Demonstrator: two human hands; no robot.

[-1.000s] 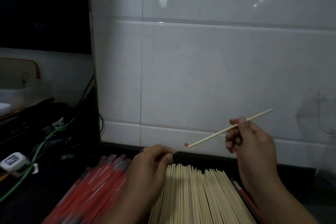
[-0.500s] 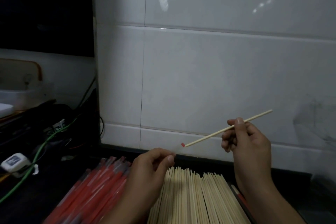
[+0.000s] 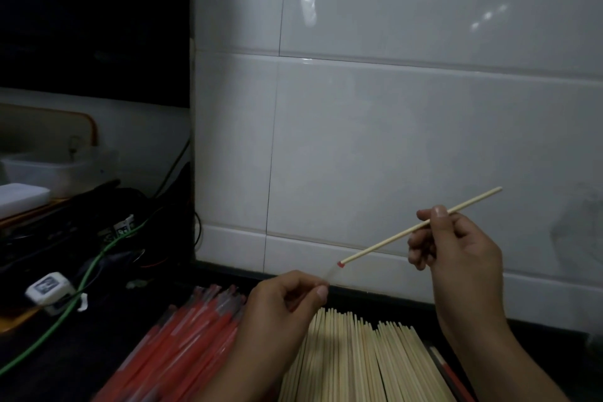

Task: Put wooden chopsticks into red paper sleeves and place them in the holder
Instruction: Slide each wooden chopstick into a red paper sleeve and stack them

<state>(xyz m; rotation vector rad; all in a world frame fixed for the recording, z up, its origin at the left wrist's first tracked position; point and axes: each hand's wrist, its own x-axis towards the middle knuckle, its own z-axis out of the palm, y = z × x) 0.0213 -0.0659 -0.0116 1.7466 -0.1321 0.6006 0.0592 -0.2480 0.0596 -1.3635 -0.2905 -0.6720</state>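
My right hand (image 3: 456, 248) pinches a single wooden chopstick (image 3: 385, 243) held in the air, slanting down to the left. Its lower tip sits at the red-edged mouth of a thin, mostly clear sleeve (image 3: 333, 272). My left hand (image 3: 284, 307) pinches that sleeve between thumb and forefinger; most of the sleeve is hidden in the fingers. Below the hands lies a flat pile of bare wooden chopsticks (image 3: 362, 359). To its left lies a pile of red sleeves (image 3: 192, 339). No holder is in view.
A white tiled wall (image 3: 391, 127) stands right behind the hands. At left, a dark counter carries cables, a green wire (image 3: 81, 290), a small white device (image 3: 49, 287) and a clear plastic box (image 3: 49, 170). A red-and-dark item (image 3: 448, 372) lies right of the chopstick pile.
The view has tilted slightly upward. The chopstick's lower tip and the sleeve's red mouth have stayed together while both hands shifted a little; the grips are unchanged.
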